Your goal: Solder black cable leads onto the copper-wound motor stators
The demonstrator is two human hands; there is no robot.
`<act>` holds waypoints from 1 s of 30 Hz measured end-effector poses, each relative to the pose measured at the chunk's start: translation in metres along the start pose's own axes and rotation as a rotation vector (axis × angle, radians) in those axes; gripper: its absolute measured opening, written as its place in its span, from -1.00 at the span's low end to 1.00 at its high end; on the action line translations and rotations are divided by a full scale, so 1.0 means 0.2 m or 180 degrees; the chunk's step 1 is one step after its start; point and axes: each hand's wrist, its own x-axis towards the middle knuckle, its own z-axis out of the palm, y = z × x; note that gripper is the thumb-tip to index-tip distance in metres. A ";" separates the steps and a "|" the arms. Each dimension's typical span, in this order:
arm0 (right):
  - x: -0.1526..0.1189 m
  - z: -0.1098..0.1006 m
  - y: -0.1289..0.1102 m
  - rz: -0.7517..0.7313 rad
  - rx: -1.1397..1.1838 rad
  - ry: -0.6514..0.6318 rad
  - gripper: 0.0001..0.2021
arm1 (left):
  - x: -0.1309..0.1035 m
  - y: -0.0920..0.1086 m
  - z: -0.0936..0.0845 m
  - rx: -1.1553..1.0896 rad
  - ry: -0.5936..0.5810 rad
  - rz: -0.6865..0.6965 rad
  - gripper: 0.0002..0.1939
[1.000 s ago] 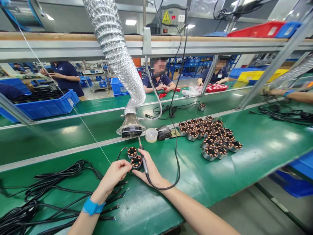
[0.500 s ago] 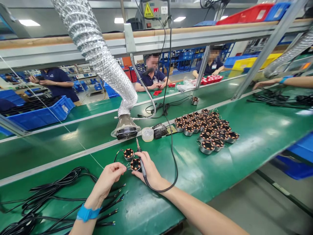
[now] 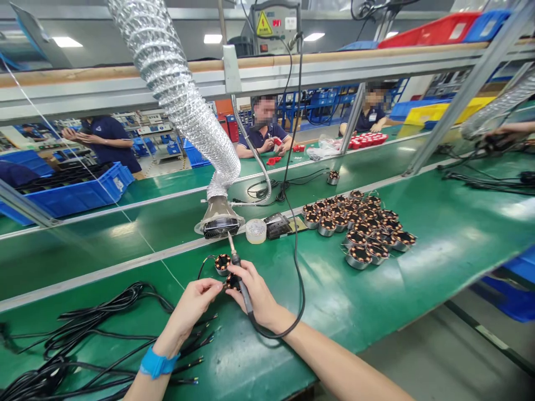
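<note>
With the right hand [image 3: 259, 294] wrapped round the iron [image 3: 246, 298] and the coil [image 3: 232, 283] between its thumb and fingers, the left hand [image 3: 193, 305] pinches at the coil's left edge, on what I cannot tell, seemingly positioning, the next move calling for steadiness

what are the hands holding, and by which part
Right hand: the soldering iron, by its handle, with thumb and fingers at a copper-wound stator. Left hand: fingertips pinched beside that stator; any grip is unclear.
</note>
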 end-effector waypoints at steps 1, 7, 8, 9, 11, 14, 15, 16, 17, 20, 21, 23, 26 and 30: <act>0.00 0.01 0.00 -0.0113 0.0025 -0.0010 -0.38 | 0.00 0.00 0.00 0.0063 -0.0060 0.0104 -0.48; -0.02 0.04 -0.01 -0.0246 0.0157 0.0011 -0.52 | 0.00 -0.02 0.01 -0.0246 -0.0436 0.0274 -0.52; -0.03 0.05 -0.02 -0.0157 0.0169 0.0041 -0.55 | 0.01 -0.04 0.01 -0.0476 -0.0492 0.0206 -0.54; -0.04 0.06 -0.03 -0.0050 0.0186 0.0083 -0.58 | 0.02 -0.06 0.02 -0.0719 -0.0527 0.0149 -0.56; -0.05 0.08 -0.05 0.0163 0.0251 0.0179 -0.64 | 0.03 -0.10 0.03 -0.1150 -0.0499 0.0100 -0.60; -0.05 0.10 -0.08 0.0381 0.0393 0.0338 -0.64 | 0.05 -0.13 0.04 -0.1524 -0.0411 0.0064 -0.63; -0.05 0.10 -0.09 0.0422 0.0442 0.0379 -0.63 | 0.06 -0.13 0.05 -0.1574 -0.0401 0.0048 -0.63; -0.05 0.10 -0.10 0.0442 0.0493 0.0405 -0.62 | 0.06 -0.13 0.05 -0.1596 -0.0386 0.0039 -0.63; -0.05 0.09 -0.11 0.0440 0.0542 0.0425 -0.60 | 0.06 -0.12 0.05 -0.1591 -0.0369 0.0032 -0.63; -0.03 0.06 -0.11 0.0380 0.0632 0.0530 -0.59 | 0.06 -0.09 0.03 -0.1367 -0.0200 0.0084 -0.59; -0.03 0.05 -0.11 0.0379 0.0623 0.0639 -0.61 | 0.06 -0.08 0.02 -0.1217 -0.0105 0.0113 -0.57; -0.01 0.01 -0.10 0.0462 0.0559 0.0930 -0.66 | 0.06 -0.07 -0.01 -0.0830 0.0168 0.0216 -0.52; 0.01 -0.05 -0.08 0.0749 0.0527 0.1385 -0.74 | 0.03 -0.02 -0.05 -0.0195 0.0912 0.0605 -0.47; 0.03 -0.10 -0.07 0.0989 0.0648 0.1679 -0.78 | -0.01 0.10 -0.01 0.1146 0.1228 0.1415 -0.57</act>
